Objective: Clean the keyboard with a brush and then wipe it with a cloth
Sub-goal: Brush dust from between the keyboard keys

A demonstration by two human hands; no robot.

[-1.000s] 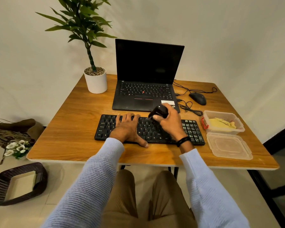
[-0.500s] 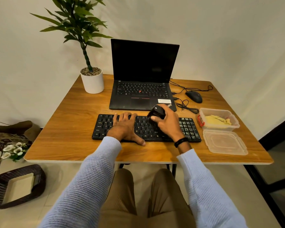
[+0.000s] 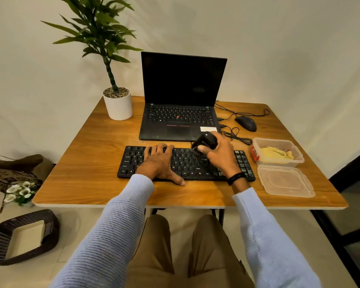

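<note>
A black keyboard [image 3: 187, 165] lies across the front of the wooden table [image 3: 92, 163]. My left hand [image 3: 158, 163] rests flat on its left half, fingers straight, thumb out over the front edge. My right hand [image 3: 218, 154] grips a black brush [image 3: 205, 141] with its lower end down on the keys right of centre. A yellow cloth [image 3: 275, 153] sits in an open clear plastic box [image 3: 299, 157] to the right of the keyboard.
An open black laptop [image 3: 181, 113] stands behind the keyboard, with a black mouse [image 3: 245, 123] and cables to its right. The box's lid [image 3: 285, 180] lies at the front right. A potted plant [image 3: 117, 104] stands at the back left. A basket [image 3: 21, 238] is on the floor.
The brush and my right hand have stayed around the same keys right of centre, with only small shifts. My left hand has not moved on the keyboard. The camera view shifted slightly.
</note>
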